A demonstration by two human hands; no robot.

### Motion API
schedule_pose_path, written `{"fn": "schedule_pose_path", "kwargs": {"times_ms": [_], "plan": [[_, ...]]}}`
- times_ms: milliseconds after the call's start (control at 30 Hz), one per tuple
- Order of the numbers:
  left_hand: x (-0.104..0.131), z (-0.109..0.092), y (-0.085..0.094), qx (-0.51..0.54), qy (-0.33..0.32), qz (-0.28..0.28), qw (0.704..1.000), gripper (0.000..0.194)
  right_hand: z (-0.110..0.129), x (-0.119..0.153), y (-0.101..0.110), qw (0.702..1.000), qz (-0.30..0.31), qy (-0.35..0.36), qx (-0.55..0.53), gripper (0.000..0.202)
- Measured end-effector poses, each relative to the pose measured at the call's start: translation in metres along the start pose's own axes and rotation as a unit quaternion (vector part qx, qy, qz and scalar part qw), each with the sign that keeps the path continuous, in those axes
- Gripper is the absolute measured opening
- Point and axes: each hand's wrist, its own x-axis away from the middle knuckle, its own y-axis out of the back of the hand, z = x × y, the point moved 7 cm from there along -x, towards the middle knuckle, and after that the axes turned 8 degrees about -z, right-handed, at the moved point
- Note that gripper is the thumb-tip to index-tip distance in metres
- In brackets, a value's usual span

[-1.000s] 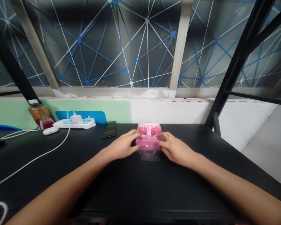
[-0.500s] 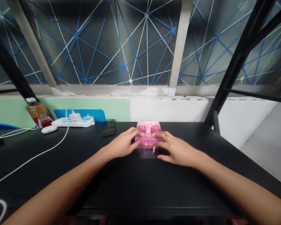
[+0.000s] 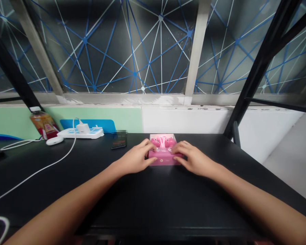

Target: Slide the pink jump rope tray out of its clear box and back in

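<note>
A small pink box (image 3: 164,160) with a see-through top lies flat on the black table, and pink shapes with white details show inside its far part. My left hand (image 3: 138,157) holds the box's left side, thumb on the near left corner and bent fingers over the top edge. On the opposite side my right hand (image 3: 192,157) grips it too, with the thumb against the front face and the fingers curled on the top right. The fingers partly cover both side edges of the box.
Left of the box lies a dark phone (image 3: 119,140). Farther left are a white power strip (image 3: 94,133) with a charger (image 3: 83,128), a white cable (image 3: 62,159), a white rounded case (image 3: 54,140) and a drink bottle (image 3: 44,124). A wall and window stand behind the table.
The clear flap that stuck out in front of the box no longer shows there; the front face looks flat. My right thumb has moved up onto the box's front.
</note>
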Motion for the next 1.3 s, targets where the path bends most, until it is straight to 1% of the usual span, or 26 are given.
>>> {"fn": "schedule_pose_path", "kwargs": {"times_ms": [133, 267, 433, 533, 633, 767, 833, 933, 967, 1033, 1100, 1133, 1167, 1267, 1300], "plan": [[0.002, -0.004, -0.002, 0.023, -0.007, 0.020, 1.000, 0.034, 0.001, 0.002, 0.002, 1.000, 0.012, 0.006, -0.009, 0.024], [0.002, -0.003, -0.002, 0.018, 0.005, 0.011, 1.000, 0.035, 0.001, 0.003, 0.003, 1.000, 0.013, -0.001, -0.003, 0.032], [0.002, -0.002, -0.003, 0.023, 0.004, 0.028, 0.999, 0.043, 0.002, 0.002, 0.004, 1.000, 0.022, -0.004, -0.017, 0.041], [0.002, -0.004, -0.001, 0.034, -0.002, 0.026, 0.999, 0.042, 0.000, 0.002, 0.005, 1.000, 0.017, -0.006, -0.016, 0.034], [0.003, -0.006, 0.000, 0.040, -0.004, 0.024, 0.999, 0.038, 0.001, 0.003, 0.006, 1.000, 0.003, 0.004, 0.007, 0.025], [0.002, -0.007, 0.000, 0.040, 0.003, 0.024, 0.999, 0.031, 0.003, 0.005, 0.002, 0.998, 0.005, 0.019, 0.053, 0.030], [0.002, -0.008, 0.000, 0.039, 0.003, 0.022, 0.999, 0.031, 0.003, 0.005, 0.002, 0.998, 0.002, 0.007, 0.058, 0.028], [0.000, -0.007, 0.001, 0.039, 0.007, 0.016, 0.999, 0.031, 0.000, 0.006, 0.006, 0.999, 0.008, -0.033, 0.037, 0.026], [0.000, -0.006, 0.001, 0.039, 0.012, 0.013, 0.999, 0.030, 0.000, 0.006, 0.006, 0.999, 0.021, -0.042, 0.026, 0.029], [-0.001, -0.002, 0.001, 0.038, 0.026, 0.011, 0.999, 0.030, 0.003, 0.008, 0.005, 0.997, 0.056, -0.043, 0.013, 0.046], [-0.002, 0.001, 0.001, 0.038, 0.031, 0.008, 0.999, 0.029, 0.010, 0.010, 0.004, 0.996, 0.084, -0.029, 0.022, 0.067], [-0.003, 0.002, 0.000, 0.038, 0.029, 0.007, 0.999, 0.028, 0.014, 0.010, 0.004, 0.995, 0.091, -0.019, 0.037, 0.070], [-0.003, 0.003, 0.000, 0.038, 0.025, 0.007, 0.999, 0.027, 0.018, 0.010, 0.005, 0.994, 0.092, -0.010, 0.053, 0.067], [-0.005, 0.003, 0.000, 0.028, 0.017, 0.001, 0.999, 0.026, 0.037, 0.008, 0.007, 0.992, 0.092, 0.028, 0.082, 0.034], [-0.005, 0.002, 0.001, 0.021, 0.015, -0.002, 1.000, 0.025, 0.044, 0.008, 0.007, 0.991, 0.094, 0.042, 0.081, 0.026]]}}
